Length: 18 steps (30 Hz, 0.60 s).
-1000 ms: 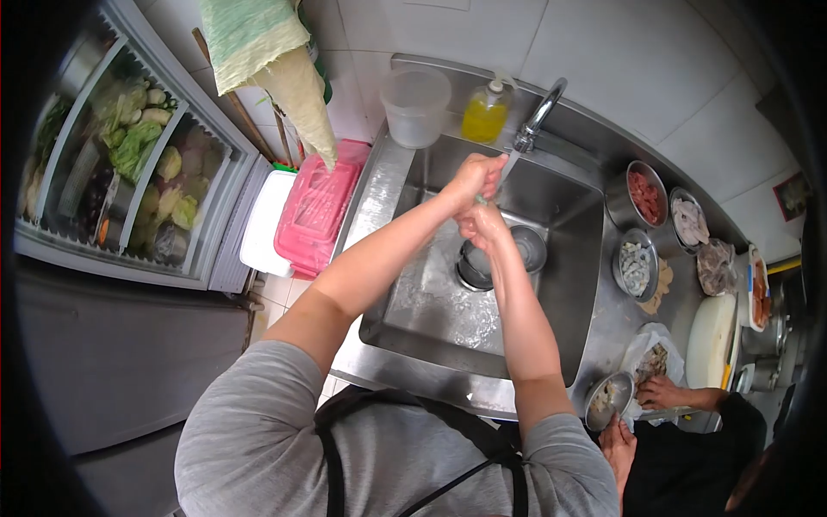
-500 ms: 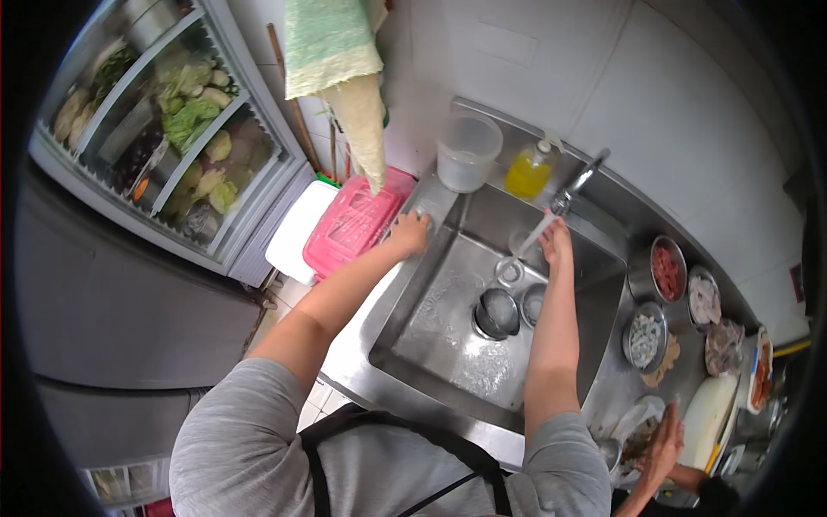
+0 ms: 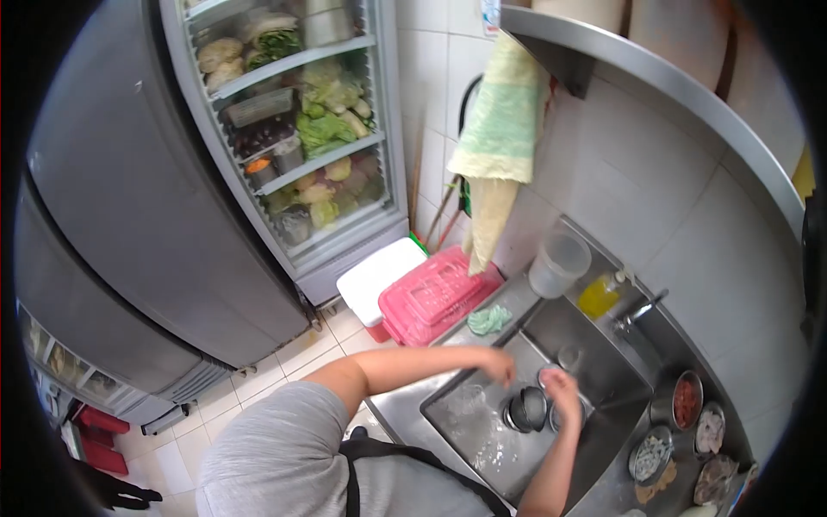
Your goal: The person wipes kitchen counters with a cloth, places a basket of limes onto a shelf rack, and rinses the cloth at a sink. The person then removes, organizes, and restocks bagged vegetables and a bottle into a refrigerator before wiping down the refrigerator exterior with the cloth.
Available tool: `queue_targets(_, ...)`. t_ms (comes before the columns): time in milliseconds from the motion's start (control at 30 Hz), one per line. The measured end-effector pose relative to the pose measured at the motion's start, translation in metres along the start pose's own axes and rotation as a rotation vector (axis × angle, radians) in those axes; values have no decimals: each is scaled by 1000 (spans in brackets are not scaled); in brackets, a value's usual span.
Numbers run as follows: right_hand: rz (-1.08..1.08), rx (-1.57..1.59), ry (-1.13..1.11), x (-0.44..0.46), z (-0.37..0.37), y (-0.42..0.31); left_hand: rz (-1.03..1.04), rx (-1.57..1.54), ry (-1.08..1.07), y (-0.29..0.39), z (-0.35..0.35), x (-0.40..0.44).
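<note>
The dark bowl [image 3: 528, 408] is sitting on the floor of the steel sink [image 3: 616, 366], well in from the rims, with wet metal stretching leftward to the near edge. The left hand [image 3: 498, 366] and right hand [image 3: 562, 394] are hovering over the basin, apart from each other, a narrow gap separating them; blur is hiding how tightly the fingers are curling. A green cloth [image 3: 489, 320] is lying on the left ledge, near the pink lid [image 3: 439, 295]. The faucet [image 3: 639, 312] is standing at the back rim, and food bowls [image 3: 650, 457] are crowding the right-hand counter.
</note>
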State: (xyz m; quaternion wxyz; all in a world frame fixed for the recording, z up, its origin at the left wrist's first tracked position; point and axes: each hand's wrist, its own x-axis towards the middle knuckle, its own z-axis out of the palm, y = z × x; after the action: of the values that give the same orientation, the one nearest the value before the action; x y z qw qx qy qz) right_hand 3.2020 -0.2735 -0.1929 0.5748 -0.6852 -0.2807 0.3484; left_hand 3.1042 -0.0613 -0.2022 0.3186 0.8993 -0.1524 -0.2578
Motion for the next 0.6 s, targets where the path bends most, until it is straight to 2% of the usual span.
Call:
queue_targets(67, -280, -262, -109, -21, 67, -32, -52, 81, -255, 35, 14, -15)
queue_targets(133, -297, 1, -311, -30, 120, -55, 292, 137, -423, 23, 38, -12)
queue_targets(167, -314, -3, -315, -30, 136, -60, 283, 151, -415, 21, 32, -26)
queue_targets(233, -47, 423, -549, -31, 164, -66, 302, -65, -390, 19, 15, -70)
queue_targets(333, 24, 240, -464, -27, 219, -88, 342, -404, -346, 17, -5, -157)
queue_targets(367, -41, -64, -265, -33, 250, -113, 356, -520, -329, 15, -6, -184)
queue_targets(400, -46, -70, -270, -27, 274, -106, 357, -517, -320, 10, -7, -210)
queue_targets(467, -371, -354, -72, 10, 328, -74, -79, 40, 54, -2, -4, -261)
queue_targets(500, -378, -356, -83, 24, 353, -68, -86, 39, 65, -17, 7, -278)
queue_targets(567, -666, -594, 5, 44, 400, -67, -286, -36, 715, -53, 35, -306)
queue_targets(600, -672, -594, -11, 45, 423, -76, -296, -40, 726, -58, 44, -324)
